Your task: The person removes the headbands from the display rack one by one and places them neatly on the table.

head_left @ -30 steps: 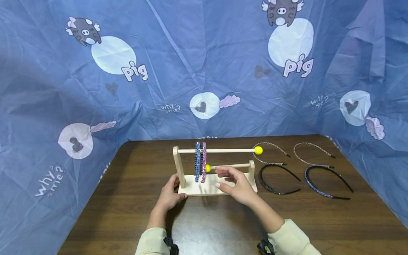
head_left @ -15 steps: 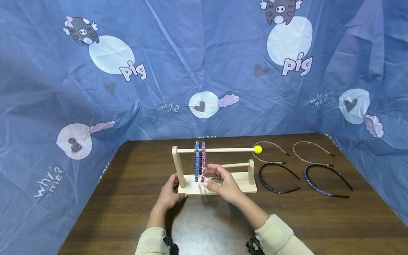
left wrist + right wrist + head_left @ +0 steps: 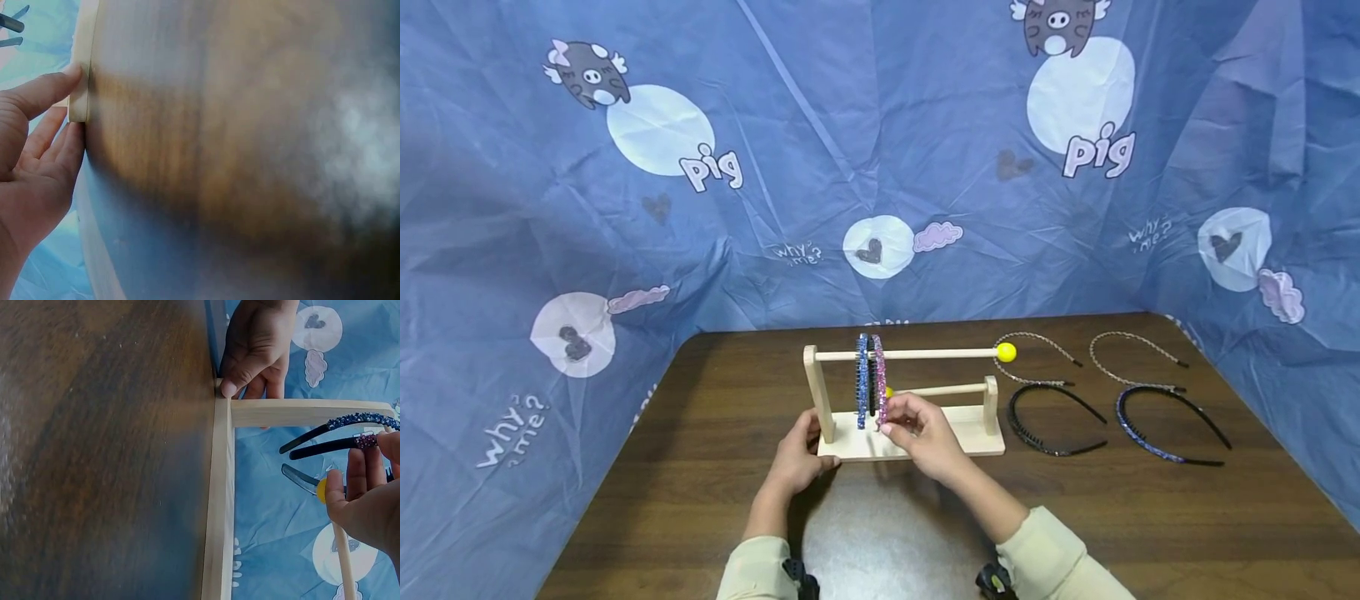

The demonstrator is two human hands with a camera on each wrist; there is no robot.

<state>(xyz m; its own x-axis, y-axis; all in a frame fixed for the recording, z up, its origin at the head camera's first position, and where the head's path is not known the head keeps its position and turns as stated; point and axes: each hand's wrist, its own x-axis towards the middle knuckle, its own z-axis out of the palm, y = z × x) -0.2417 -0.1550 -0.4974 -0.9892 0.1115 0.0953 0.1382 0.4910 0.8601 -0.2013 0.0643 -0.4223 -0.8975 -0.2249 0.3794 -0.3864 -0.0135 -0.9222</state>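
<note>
A wooden headband stand [image 3: 973, 433] stands on the table, with two horizontal dowels tipped by yellow balls. From its upper dowel hang a blue glittery headband [image 3: 862, 383] and, right of it, a pink glittery headband [image 3: 881, 371]. My right hand [image 3: 934, 442] pinches the pink headband near its lower front end; the right wrist view shows thumb and fingers at its sparkly part [image 3: 366, 441]. My left hand [image 3: 796, 460] grips the base's left end, thumb at the front edge and fingers behind, as the left wrist view shows. The lower yellow ball is partly hidden.
On the table [image 3: 700, 500] right of the stand lie a black headband [image 3: 1037, 437], a blue-and-black headband [image 3: 1150, 442] and two thin braided headbands, one left [image 3: 1037, 337] and one right [image 3: 1138, 339]. A blue printed cloth [image 3: 775, 167] hangs behind.
My right hand has moved left from over the stand's base and taken hold of the pink headband, whose lower end has shifted slightly right. My left hand stays on the base.
</note>
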